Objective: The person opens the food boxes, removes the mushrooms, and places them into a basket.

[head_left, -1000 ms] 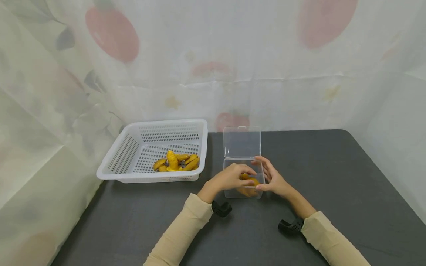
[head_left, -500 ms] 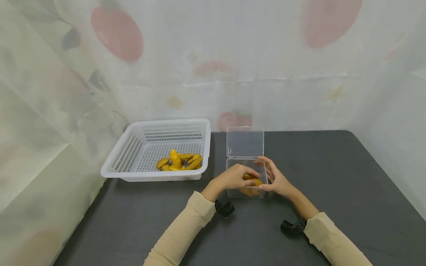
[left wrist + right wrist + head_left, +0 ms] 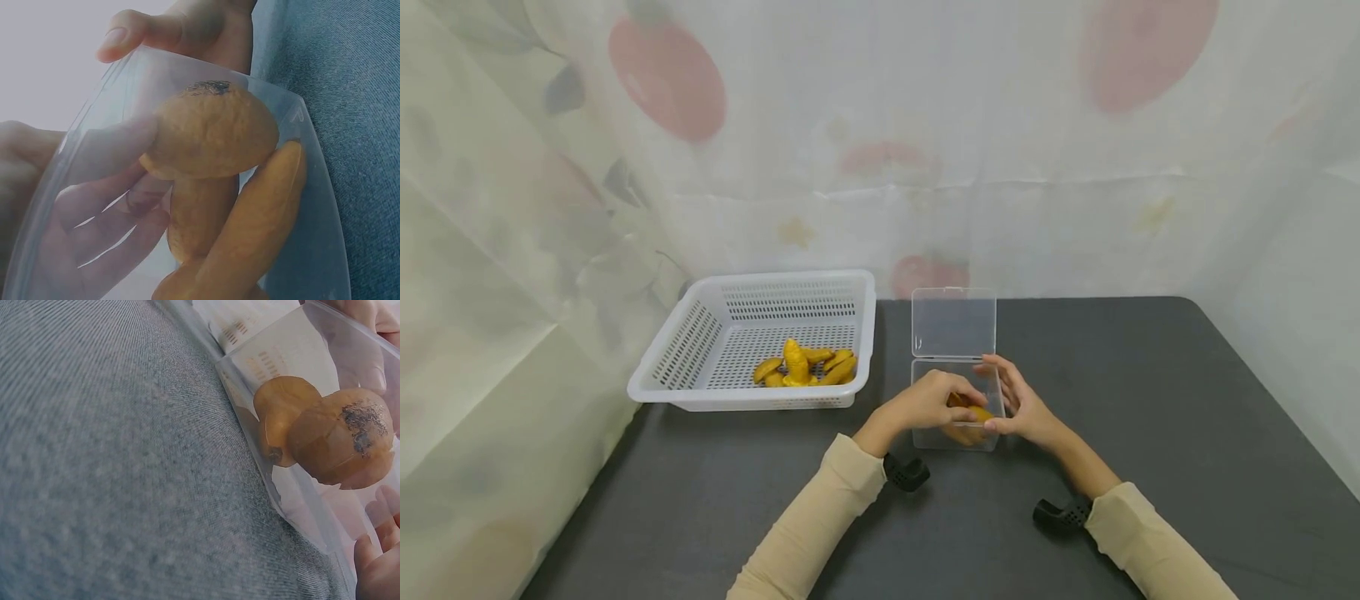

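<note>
A clear plastic box stands on the table with its lid tipped back. My left hand reaches into it, and the left wrist view shows its thumb and fingers around a toy mushroom with a dark scuffed patch on the cap. Beside this mushroom in the box leans a long yellow-brown piece, partly cut off by the frame. My right hand holds the box's right side between thumb and fingers. Through the wall, the right wrist view shows the scuffed mushroom cap against another mushroom-like piece.
A white perforated basket stands left of the box. Several yellow mushroom-like pieces lie in its front right part. The dark tabletop extends to the right, and a patterned curtain hangs behind.
The head view has shifted slightly, so the basket and box appear a little further right. Inside the box, the yellow piece under my left hand sits slightly lower; both hands keep their places.
</note>
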Tool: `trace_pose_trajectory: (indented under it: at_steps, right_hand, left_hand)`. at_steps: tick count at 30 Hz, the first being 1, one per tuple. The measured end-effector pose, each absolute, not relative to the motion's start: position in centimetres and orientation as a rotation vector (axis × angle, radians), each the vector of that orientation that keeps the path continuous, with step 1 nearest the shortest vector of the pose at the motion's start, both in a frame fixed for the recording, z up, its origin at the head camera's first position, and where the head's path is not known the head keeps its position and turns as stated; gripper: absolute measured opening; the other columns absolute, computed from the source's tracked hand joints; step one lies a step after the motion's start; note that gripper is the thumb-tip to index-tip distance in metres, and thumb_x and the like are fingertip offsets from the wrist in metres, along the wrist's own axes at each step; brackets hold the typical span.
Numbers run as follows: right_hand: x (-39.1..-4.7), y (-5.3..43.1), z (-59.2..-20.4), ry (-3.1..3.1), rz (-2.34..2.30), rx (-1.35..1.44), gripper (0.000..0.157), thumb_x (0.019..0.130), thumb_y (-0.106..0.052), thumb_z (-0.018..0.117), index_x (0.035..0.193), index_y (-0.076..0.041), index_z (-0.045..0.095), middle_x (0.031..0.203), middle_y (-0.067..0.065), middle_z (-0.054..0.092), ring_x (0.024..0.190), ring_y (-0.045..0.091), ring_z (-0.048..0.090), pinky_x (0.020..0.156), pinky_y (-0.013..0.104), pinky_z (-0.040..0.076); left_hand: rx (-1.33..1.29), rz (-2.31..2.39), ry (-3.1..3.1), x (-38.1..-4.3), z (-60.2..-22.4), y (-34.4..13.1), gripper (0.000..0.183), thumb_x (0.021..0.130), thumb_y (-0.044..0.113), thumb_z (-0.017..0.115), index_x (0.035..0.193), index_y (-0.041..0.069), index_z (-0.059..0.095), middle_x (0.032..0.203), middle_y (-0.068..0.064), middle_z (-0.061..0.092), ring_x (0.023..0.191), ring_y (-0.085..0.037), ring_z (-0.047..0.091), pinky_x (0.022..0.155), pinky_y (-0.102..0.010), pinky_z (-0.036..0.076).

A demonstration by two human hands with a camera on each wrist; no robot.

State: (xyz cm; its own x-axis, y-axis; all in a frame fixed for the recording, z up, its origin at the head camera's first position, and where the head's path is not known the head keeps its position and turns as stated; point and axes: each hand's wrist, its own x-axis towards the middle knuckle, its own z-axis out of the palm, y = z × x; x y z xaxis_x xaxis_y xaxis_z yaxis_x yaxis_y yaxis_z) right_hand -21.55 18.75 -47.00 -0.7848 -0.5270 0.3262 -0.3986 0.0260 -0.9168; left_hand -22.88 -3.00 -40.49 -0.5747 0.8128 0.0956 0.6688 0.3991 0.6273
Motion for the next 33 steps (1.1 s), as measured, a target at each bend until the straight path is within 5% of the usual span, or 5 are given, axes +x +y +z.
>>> trace_pose_trajectory:
  at_steps: [4,7,21,30,33]
  right_hand:
    - [-21.51,18.76,-47.04,2.166,-1.889,-0.982,0.095,0.081,-0.005,0.074,0.152,-0.003,0.012,0.147,0.029,0.028,0.145,0.021,0.030,0.114,0.033,0.040]
    - [-21.44,18.73,-47.05,2.135,-1.916,-0.982,0.094,0.081,-0.004,0.074,0.152,-0.002,0.012,0.146,0.031,0.028,0.139,-0.001,0.034,0.104,0.009,0.038]
    - [-21.37,18.62,-46.72,2.098,-1.939,-0.961,0.095,0.082,-0.009,0.074,0.152,-0.003,0.011,0.147,0.036,0.023,0.136,-0.006,0.033,0.104,0.006,0.036]
    - [-21.40,18.61,-46.71,2.116,-1.920,-0.947,0.094,0.083,-0.010,0.074,0.152,-0.004,0.011,0.148,0.033,0.024,0.142,0.038,0.027,0.103,0.007,0.038]
    - [-21.42,18.62,-46.77,2.110,-1.927,-0.956,0.094,0.083,-0.011,0.075,0.152,-0.003,0.011,0.147,0.036,0.023,0.142,0.035,0.030,0.103,0.007,0.039]
  left_hand:
    - [1.296,0.946,2.460,-22.85,-40.49,-3.19,0.025,0.090,0.012,0.067,0.113,0.003,0.071,0.108,-0.010,0.072,0.087,-0.017,0.069,0.074,-0.009,0.052]
    - [1.279,0.947,2.482,-22.88,-40.50,-3.31,0.023,0.090,0.012,0.067,0.111,0.004,0.071,0.106,-0.009,0.073,0.082,-0.016,0.067,0.070,-0.009,0.051]
    - [1.395,0.924,2.544,-23.01,-40.32,-3.52,0.020,0.091,0.009,0.064,0.109,0.004,0.072,0.108,-0.011,0.072,0.095,-0.019,0.069,0.080,-0.018,0.056]
    - [1.414,0.972,2.554,-22.65,-39.77,-3.82,0.021,0.092,0.009,0.062,0.111,0.004,0.071,0.112,-0.011,0.071,0.103,-0.021,0.068,0.086,-0.020,0.056]
    - [1.410,0.984,2.566,-22.54,-39.63,-4.01,0.022,0.093,0.009,0.062,0.113,0.005,0.070,0.114,-0.010,0.071,0.104,-0.020,0.067,0.086,-0.020,0.056]
